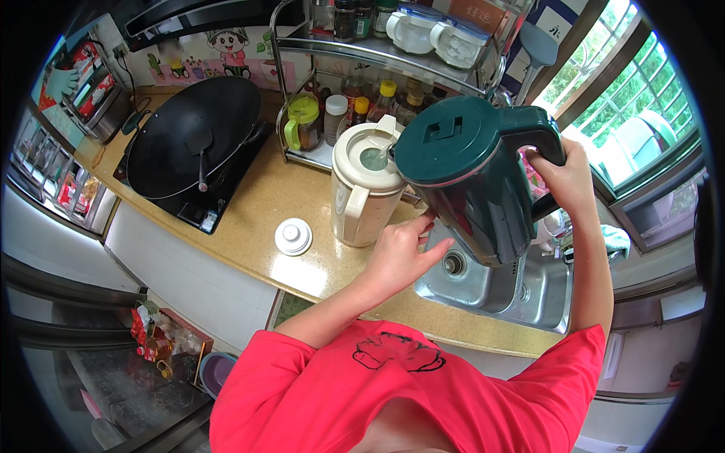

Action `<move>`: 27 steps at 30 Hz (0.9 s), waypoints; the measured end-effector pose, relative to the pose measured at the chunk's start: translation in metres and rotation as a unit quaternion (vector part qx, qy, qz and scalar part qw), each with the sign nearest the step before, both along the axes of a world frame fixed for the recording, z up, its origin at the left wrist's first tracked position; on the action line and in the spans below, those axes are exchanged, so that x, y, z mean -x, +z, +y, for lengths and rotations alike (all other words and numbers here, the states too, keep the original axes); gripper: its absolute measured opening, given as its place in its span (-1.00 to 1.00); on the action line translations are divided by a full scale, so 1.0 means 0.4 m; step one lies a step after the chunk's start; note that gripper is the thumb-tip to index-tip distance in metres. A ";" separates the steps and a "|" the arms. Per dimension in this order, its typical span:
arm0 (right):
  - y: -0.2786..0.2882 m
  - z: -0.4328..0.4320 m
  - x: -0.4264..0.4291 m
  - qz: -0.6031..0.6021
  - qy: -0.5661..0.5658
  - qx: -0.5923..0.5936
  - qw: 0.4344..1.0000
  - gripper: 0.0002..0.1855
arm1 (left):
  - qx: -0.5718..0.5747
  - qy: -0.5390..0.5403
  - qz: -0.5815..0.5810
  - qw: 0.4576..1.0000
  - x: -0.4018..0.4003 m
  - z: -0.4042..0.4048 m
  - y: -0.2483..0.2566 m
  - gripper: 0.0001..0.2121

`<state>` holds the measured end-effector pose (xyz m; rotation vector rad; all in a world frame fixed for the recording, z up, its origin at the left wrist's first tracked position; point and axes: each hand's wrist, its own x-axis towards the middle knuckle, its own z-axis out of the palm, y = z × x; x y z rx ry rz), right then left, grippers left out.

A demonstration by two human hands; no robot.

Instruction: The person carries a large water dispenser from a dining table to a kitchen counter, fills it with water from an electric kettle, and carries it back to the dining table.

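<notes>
My right hand (569, 175) grips the handle of a dark green electric kettle (476, 192), which is tilted with its spout to the left. Water runs from the spout into the round opening of a cream thermos jug (362, 209) standing on the counter. Against the kettle's lower left side, my left hand (405, 252) has its fingers spread; the fingertips are partly hidden, and whether they bear any weight I cannot tell. A white round stopper (293, 236) lies on the counter, left of the jug.
A black wok (192, 136) with a spatula rests on an induction cooker (207, 212) at the left. Behind the jug stands a metal rack (374, 48) holding bottles and jars. The steel double sink (481, 283) lies below the kettle, and a window (628, 113) is at the right.
</notes>
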<state>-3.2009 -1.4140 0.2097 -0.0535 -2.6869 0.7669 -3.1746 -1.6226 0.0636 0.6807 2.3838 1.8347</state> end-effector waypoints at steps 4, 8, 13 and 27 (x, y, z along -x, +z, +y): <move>0.007 -0.004 0.001 -0.004 0.005 -0.013 1.000 -0.75 | -0.002 0.004 0.002 1.000 0.000 -0.001 -0.001 -0.59; 0.010 -0.002 0.001 -0.013 -0.003 -0.018 1.000 -0.75 | 0.002 0.006 0.008 1.000 0.002 0.001 -0.002 -0.58; 0.016 -0.014 0.000 -0.012 -0.006 -0.023 1.000 -0.75 | -0.001 0.005 0.004 1.000 0.002 0.001 -0.005 -0.58; 0.029 -0.023 -0.005 -0.022 -0.016 -0.050 0.998 -0.75 | -0.003 -0.003 -0.004 1.000 0.001 0.004 -0.007 -0.57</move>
